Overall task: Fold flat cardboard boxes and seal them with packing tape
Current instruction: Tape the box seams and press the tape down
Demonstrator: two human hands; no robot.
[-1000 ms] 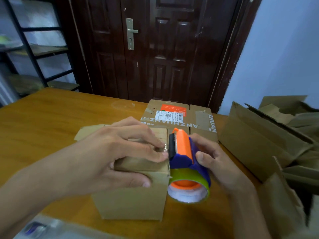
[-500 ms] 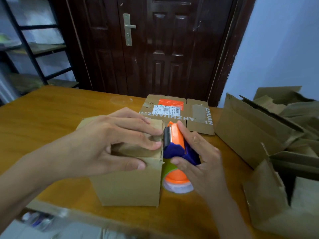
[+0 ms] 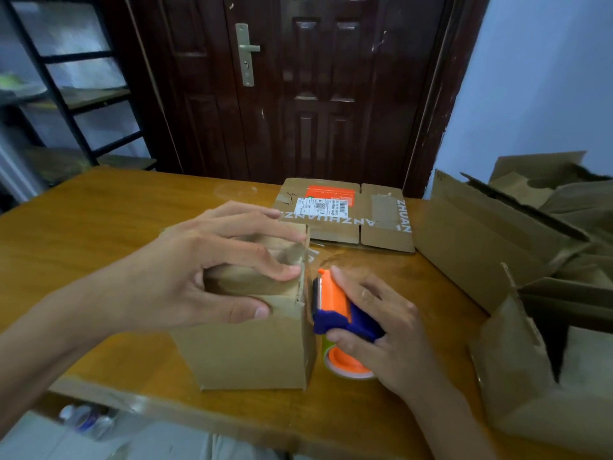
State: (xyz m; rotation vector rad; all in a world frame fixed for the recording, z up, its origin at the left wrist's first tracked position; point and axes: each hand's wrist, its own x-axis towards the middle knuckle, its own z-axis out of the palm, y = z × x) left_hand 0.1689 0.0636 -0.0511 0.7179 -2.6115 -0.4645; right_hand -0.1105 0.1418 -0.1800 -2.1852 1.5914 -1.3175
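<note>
A small brown cardboard box (image 3: 252,353) stands upright near the front of the wooden table (image 3: 83,234). My left hand (image 3: 205,270) lies over its top, fingers pressing the closed flaps and thumb on the front edge. Against the box's right side, my right hand (image 3: 384,333) grips an orange and blue tape dispenser (image 3: 335,310) with a roll of tape. The dispenser's blade end sits just below the box's top right edge. A clear strip of tape runs over the top under my fingers.
A flattened printed box with a shipping label (image 3: 345,214) lies behind the small box. Several opened cardboard boxes (image 3: 517,247) crowd the right side of the table. A dark door (image 3: 298,88) and a metal shelf (image 3: 66,94) stand beyond the table.
My right hand has shifted its grip over the dispenser and carried it down the box's right side. The left hand stays pressed on the flaps.
</note>
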